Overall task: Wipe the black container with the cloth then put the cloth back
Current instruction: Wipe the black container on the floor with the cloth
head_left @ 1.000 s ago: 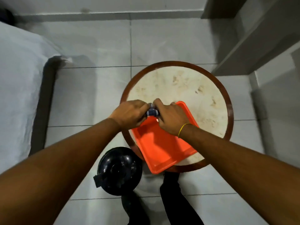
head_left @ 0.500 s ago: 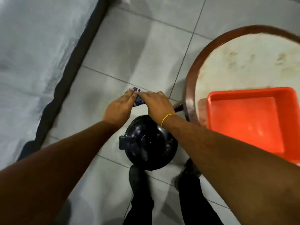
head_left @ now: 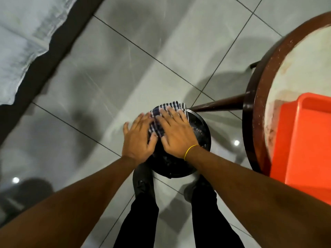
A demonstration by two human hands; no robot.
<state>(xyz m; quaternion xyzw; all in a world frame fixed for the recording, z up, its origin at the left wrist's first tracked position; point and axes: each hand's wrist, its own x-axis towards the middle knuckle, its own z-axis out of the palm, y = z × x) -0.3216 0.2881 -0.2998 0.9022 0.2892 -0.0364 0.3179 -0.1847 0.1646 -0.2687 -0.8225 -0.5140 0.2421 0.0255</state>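
The black container (head_left: 201, 135) stands on the tiled floor between my feet and the table leg, seen from above, with its round top speckled with dust. A blue-and-white striped cloth (head_left: 172, 106) lies spread over the far left part of its top. My right hand (head_left: 176, 136), with a yellow band at the wrist, presses flat on the cloth with fingers spread. My left hand (head_left: 138, 138) lies flat beside it on the container's left side, its thumb and fingertips over the cloth's left edge. Most of the cloth and the container's left half are hidden under the hands.
A round table (head_left: 250, 111) with a dark brown rim and pale top stands at the right, one leg (head_left: 220, 104) slanting toward the container. An orange tray (head_left: 302, 140) sits on it. A bed with a white sheet (head_left: 23, 40) fills the upper left. My legs (head_left: 141, 212) are below.
The hands carried the folded cloth from the orange tray down to the container. The cloth is now spread out and both palms press flat on the container's top. The view has tilted down and left.
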